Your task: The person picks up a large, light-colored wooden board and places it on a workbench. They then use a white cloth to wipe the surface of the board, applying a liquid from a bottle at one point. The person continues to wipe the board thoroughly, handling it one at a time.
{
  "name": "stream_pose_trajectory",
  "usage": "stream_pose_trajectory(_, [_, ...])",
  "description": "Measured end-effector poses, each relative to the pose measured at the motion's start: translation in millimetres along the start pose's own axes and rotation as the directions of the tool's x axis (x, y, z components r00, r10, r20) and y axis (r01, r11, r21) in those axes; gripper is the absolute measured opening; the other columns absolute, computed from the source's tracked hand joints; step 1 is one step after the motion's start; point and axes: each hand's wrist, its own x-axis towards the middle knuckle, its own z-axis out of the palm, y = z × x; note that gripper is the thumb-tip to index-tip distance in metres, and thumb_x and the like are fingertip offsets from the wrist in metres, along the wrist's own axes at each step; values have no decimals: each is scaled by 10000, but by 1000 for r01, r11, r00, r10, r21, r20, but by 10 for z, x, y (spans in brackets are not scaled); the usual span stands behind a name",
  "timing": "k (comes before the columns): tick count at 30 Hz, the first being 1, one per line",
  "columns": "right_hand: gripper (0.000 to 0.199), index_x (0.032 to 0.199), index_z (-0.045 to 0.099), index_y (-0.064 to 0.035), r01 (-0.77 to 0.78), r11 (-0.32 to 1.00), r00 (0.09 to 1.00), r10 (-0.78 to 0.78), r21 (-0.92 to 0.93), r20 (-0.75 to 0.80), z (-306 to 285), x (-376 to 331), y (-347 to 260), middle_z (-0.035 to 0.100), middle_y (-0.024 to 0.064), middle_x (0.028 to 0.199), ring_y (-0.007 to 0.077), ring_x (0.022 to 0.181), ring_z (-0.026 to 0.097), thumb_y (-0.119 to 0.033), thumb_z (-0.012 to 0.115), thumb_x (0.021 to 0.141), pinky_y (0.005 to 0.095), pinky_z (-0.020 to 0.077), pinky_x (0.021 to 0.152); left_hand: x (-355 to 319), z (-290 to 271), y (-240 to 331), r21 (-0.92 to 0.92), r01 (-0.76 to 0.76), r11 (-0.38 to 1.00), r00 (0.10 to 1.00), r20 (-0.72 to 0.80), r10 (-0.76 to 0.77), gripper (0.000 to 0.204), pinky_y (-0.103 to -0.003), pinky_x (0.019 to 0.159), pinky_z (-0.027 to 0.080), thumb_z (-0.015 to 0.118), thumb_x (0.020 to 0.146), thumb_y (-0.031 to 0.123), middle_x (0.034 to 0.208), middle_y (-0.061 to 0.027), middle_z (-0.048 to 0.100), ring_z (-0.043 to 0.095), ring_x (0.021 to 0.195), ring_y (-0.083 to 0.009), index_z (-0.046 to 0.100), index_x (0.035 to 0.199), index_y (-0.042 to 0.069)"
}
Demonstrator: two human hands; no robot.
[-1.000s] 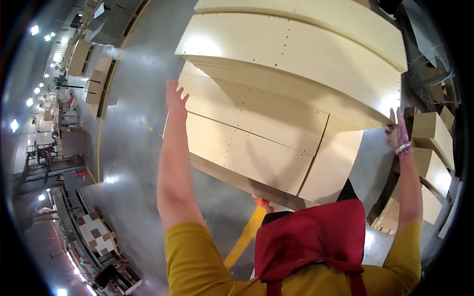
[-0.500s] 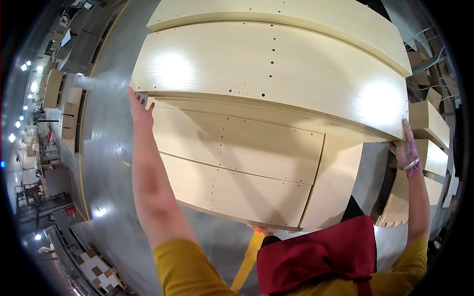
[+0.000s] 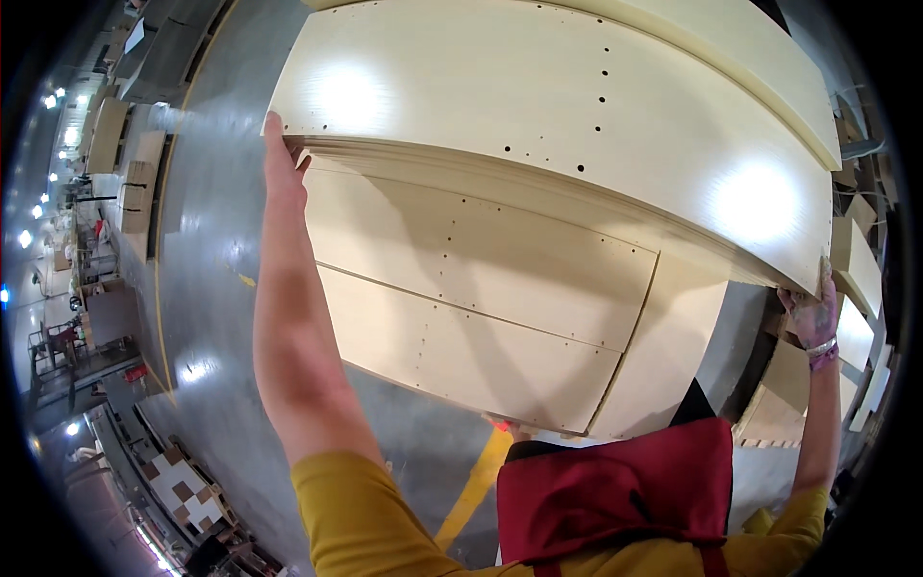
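A long pale wooden panel (image 3: 471, 87) with drilled holes spans the upper view, its near edge raised over a stack of similar boards. At its near left corner my left hand (image 3: 283, 163) is closed on the edge, thumb above and fingers partly hidden below. My right hand (image 3: 815, 313), stained purple and wearing a bracelet, grips the near right corner, with some fingers under the panel. Below lie more drilled boards (image 3: 385, 236), side by side, with a plain board (image 3: 683, 317) at their right. The panel's shadow falls across them.
Another pale board (image 3: 750, 67) lies beyond the panel. Stacked wooden pieces (image 3: 779, 394) stand at the right. A red apron (image 3: 615, 490) hangs in front of me. Yellow lines (image 3: 476, 481) mark the grey floor (image 3: 216, 260). Pallets with boards (image 3: 142, 192) stand at far left.
The panel has shifted rightward and away in the view, with both hands still on its corners. Its right end sits lower in the picture than before.
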Motion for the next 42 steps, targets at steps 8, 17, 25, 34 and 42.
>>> stream_pose_trajectory(8, [480, 1290, 486, -145, 8, 999, 995, -3, -42, 104, 64, -25, -12, 622, 65, 1112, 201, 907, 635, -505, 441, 977, 410, 553, 810, -7, 68, -51, 0, 3, 1000, 1000, 28, -3, 918, -429, 1049, 303, 469, 810, 777, 1419, -51, 434, 409, 1286, -192, 366, 1442, 120])
stream_pose_trajectory(17, [566, 1354, 436, -135, -21, 999, 997, 24, -35, 77, -6, 89, 22, 574, 98, 1241, 257, 1046, 611, -536, 413, 956, 419, 555, 825, -270, 172, -254, -375, 54, 926, 998, 3, -57, 797, -494, 1085, 255, 343, 910, 723, 1391, -27, 419, 328, 1321, -199, 363, 1436, 124])
stream_pose_trajectory(25, [579, 1323, 443, -185, 55, 992, 997, -47, -115, 67, 13, 107, 52, 552, 68, 1250, 224, 1050, 585, -602, 435, 922, 401, 544, 803, -579, 749, -363, -455, 206, 866, 978, 68, -196, 737, -528, 1087, 277, 285, 911, 731, 1510, -20, 274, 271, 1367, -237, 324, 1454, 235])
stream_pose_trajectory(34, [709, 1382, 408, -204, -16, 996, 1000, 14, -83, -23, 304, -56, -23, 517, 59, 1322, 278, 1147, 533, -668, 517, 856, 505, 427, 948, -951, 996, -562, -405, 221, 887, 975, 87, -204, 723, -506, 1117, 231, 391, 925, 654, 1558, -1, 203, 213, 1407, -220, 241, 1504, 249])
stream_pose_trajectory(42, [579, 1348, 490, -209, -7, 993, 1000, 10, 120, -17, -480, -210, 550, 530, 3, 1309, 228, 1060, 523, -580, 531, 904, 415, 400, 943, -1326, 1172, -791, -547, 292, 785, 956, 193, -221, 531, -493, 1099, 328, 493, 952, 476, 1374, -24, 377, 356, 1276, -231, 431, 1342, 121])
